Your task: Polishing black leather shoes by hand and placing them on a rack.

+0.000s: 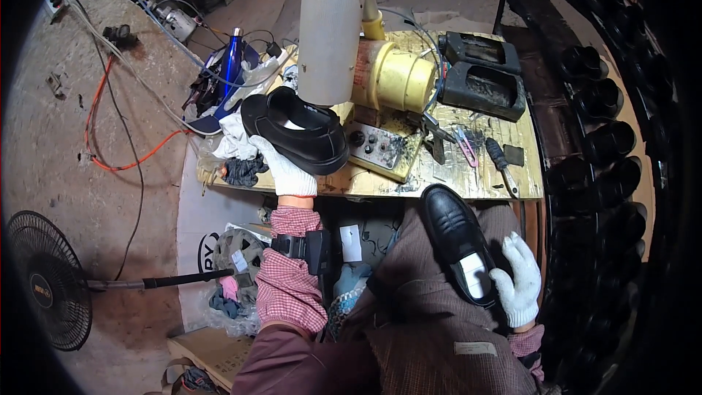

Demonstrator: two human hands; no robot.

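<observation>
Both my hands wear white knit gloves. My left hand [287,170] grips a black slip-on shoe [298,132] from beneath, holding it over the left part of the workbench, below a white tube. A second black shoe [455,230] rests across my right thigh, toe pointing away, with a pale insole showing inside. Beside its heel end, my right hand [518,278] has its fingers apart and nothing in them; the thumb is close to the shoe's edge, and I cannot tell whether it touches.
On the yellow-topped bench [351,189] are a control box [376,148], a yellow pipe fitting [391,79], black trays [482,90], pink-handled snips [466,148] and a screwdriver-like tool [501,161]. A shoe rack [613,139] stands right; a fan [47,281] stands left.
</observation>
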